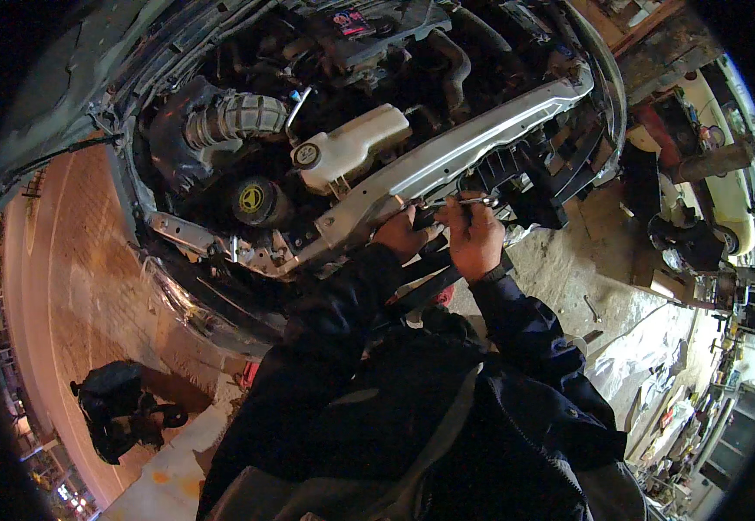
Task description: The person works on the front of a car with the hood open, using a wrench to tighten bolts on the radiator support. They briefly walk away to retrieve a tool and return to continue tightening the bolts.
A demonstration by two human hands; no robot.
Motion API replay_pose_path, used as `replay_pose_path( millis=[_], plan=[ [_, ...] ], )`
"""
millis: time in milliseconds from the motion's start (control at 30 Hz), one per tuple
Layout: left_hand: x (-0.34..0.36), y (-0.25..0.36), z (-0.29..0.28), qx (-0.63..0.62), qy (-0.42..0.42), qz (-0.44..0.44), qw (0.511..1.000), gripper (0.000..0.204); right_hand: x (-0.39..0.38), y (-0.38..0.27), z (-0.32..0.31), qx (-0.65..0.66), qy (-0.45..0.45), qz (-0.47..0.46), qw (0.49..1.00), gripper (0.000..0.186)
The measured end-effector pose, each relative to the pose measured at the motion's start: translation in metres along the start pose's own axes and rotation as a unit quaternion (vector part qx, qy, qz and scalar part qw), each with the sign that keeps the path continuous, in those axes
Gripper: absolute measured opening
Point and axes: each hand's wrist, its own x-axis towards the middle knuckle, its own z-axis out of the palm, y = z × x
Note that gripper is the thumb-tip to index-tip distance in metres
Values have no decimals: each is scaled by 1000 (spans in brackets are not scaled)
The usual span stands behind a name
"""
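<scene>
You have both hands at the near edge of the silver bar [481,139], which runs slantwise in front of the engine [386,39]. Your right hand [474,239] is just on your side of the bar, near the middle of its length, back of the hand up. Its fingers are curled in, with thumb and forefinger closed on a shiny metal tool [484,201]. That tool lies close along the bar's near edge, its bright end showing past your fingertips; you cannot tell here whether it touches the bar. Your left hand [402,234] is to the left of the right one, also at the bar's near edge. Its fingers are bent and partly hidden, so whether they have hold of anything cannot be told.

Just beyond the bar sits a whitish tank [364,143] with a round dark cap [307,155]. Beyond the bar's left part are a black canister [260,202] with a yellow mark on top and, farther back, a ribbed hose [238,117]. A lamp [182,300] is below the bar's left end. On your side of the bar, off to the right, a spanner [593,308] lies on the floor [568,276]; well to the bar's right is a pale car [725,187].
</scene>
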Motion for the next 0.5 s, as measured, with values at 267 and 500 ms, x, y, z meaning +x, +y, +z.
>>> replay_pose_path(
  millis=[267,500],
  plan=[
    [16,-19,10,-18,19,67,997,88,-5,-5,7,-131,-59,-158,977,18],
    [23,-29,19,-121,5,94,988,75,45,20,-13,305,-60,373,874,32]
  ],
)
